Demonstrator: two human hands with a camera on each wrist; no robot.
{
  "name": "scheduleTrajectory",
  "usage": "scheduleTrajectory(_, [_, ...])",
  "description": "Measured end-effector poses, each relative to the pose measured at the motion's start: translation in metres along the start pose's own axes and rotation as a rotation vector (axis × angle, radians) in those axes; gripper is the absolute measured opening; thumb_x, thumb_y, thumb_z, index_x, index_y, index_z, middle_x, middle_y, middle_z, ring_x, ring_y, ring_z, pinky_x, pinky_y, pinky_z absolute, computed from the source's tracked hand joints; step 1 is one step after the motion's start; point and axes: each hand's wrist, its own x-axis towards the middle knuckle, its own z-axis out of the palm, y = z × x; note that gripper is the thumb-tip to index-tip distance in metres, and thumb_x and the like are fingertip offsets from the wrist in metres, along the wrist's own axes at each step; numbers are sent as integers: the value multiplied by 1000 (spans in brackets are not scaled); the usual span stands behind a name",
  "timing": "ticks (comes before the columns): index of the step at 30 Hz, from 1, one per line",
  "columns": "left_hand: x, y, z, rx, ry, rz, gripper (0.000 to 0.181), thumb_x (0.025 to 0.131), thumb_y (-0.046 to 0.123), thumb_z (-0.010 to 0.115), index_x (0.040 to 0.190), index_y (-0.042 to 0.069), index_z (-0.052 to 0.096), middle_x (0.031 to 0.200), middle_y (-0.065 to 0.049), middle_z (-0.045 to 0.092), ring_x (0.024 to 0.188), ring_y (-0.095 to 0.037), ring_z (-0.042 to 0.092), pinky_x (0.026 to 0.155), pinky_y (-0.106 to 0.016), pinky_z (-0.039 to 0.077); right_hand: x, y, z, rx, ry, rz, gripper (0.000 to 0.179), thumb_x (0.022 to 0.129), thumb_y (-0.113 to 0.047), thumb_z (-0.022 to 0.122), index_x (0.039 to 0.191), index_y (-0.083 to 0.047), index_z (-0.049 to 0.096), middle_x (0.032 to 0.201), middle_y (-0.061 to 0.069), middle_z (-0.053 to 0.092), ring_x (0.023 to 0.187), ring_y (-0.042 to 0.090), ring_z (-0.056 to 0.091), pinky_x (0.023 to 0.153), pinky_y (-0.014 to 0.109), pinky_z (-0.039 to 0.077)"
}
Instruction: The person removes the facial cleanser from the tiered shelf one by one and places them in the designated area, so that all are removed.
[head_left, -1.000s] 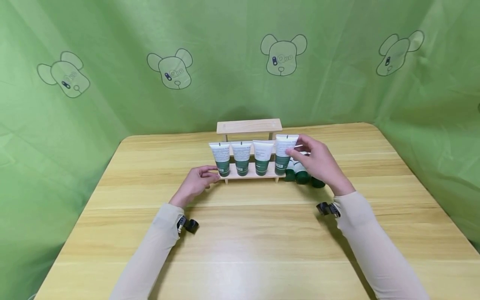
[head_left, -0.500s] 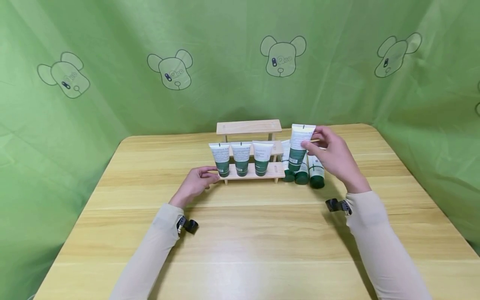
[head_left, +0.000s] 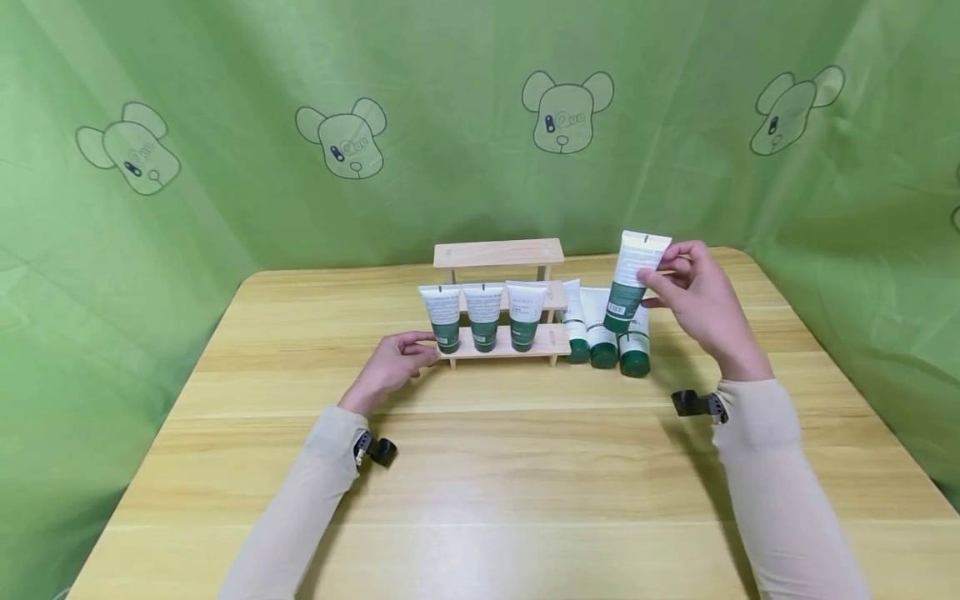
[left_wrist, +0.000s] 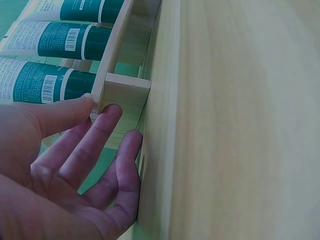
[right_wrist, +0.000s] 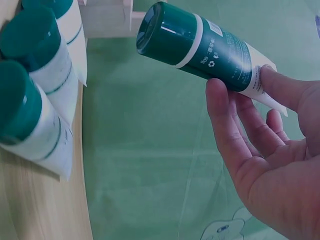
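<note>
My right hand [head_left: 708, 304] pinches a white and green squeeze tube [head_left: 636, 279] between thumb and fingers, cap down and slightly tilted, above the tubes lying on the table. In the right wrist view its green cap [right_wrist: 167, 30] points away from the palm. With thumb and fingertips my left hand [head_left: 386, 367] grips the left end of the lowest step of a wooden tiered stand [head_left: 553, 340]. Three similar tubes stand cap down on that step: a left one [head_left: 442, 317], a middle one [head_left: 483, 317] and a right one [head_left: 525, 312].
Three more tubes lie to the right of the stand: one against it [head_left: 575, 325], a middle tube [head_left: 602, 337] and a right-hand tube [head_left: 635, 350]. A green curtain [head_left: 450, 108] hangs behind the wooden table [head_left: 480, 467]. Each wrist wears a small black camera [head_left: 384, 452].
My right hand has lifted the fourth tube off the right end of the lowest step and carried it right and up. My left hand has stayed at the stand.
</note>
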Motion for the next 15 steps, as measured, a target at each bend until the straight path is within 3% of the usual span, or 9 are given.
scheduleTrajectory(5, [0,1,1,-21,8,5,44,96,9,70,139,6,61,118,-16,74,104,-26,70,74,-27,49,1,3,-13,47,31,8,27,101,-25,64,116,-22,41,109,-10,63,97,5,65,78,28,61])
scheduleTrajectory(15, [1,-2,1,-6,2,11,44,96,11,71,138,7,62,117,-15,74,103,-25,70,74,-28,50,6,24,-32,100,62,52,28,100,-23,65,116,-22,43,107,-7,61,95,7,61,76,28,61])
